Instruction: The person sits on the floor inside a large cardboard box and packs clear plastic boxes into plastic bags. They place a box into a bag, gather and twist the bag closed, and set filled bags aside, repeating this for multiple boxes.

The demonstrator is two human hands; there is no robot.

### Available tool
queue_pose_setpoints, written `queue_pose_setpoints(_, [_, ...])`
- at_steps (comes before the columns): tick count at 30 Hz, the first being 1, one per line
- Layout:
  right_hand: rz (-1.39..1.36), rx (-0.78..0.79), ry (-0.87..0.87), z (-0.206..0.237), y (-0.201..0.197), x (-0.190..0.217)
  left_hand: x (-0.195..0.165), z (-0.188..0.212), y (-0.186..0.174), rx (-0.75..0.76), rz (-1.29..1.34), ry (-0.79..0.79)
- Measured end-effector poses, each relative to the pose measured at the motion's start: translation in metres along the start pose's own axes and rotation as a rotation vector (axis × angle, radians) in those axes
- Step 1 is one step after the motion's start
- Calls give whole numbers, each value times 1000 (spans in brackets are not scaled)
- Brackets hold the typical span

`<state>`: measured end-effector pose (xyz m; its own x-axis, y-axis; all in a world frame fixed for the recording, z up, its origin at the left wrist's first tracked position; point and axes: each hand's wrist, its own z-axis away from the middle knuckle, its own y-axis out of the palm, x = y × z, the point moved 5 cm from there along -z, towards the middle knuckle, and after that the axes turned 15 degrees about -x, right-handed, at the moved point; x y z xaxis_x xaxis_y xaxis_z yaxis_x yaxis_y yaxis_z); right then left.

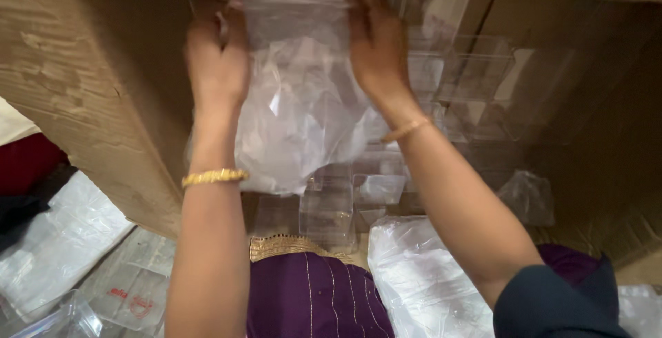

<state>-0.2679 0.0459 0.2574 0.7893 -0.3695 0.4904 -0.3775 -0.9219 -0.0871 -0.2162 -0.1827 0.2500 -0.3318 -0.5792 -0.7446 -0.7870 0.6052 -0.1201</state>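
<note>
There are 2 hands, the left hand (217,55) and the right hand (376,38), and 2 gold bangles, 1 on each wrist. There is 1 cardboard box (103,104). The clear plastic boxes (476,76) inside are too many and too transparent to count.

We see both hands reaching into a big cardboard box (96,97) lying on its side. The left hand (217,59) and right hand (376,42) each close on an edge of a clear plastic bag (300,104), which hangs crumpled between them inside the box. Behind the bag, deeper in the box, stand stacked clear plastic cases (476,76). Below the box opening lies purple cloth (310,296) with a gold border, and beside it another bag of clear film (420,276). Left of the box lie flat plastic sheets (62,241).
</note>
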Motion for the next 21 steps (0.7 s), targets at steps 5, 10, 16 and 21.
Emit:
queue_pose_setpoints(5, [-269,-68,375,28,-67,17,-65,60,-30,191,336,-180])
queue_pose_setpoints(10, [-674,67,491,72,-121,55,-126,127,-56,280,571,-71])
queue_pose_setpoints(16, [-1068,378,1009,130,-138,68,-169,179,-82,343,392,228])
queue_pose_setpoints(21, [-1225,406,1168,170,-155,69,-157,198,-77,175,220,-57])
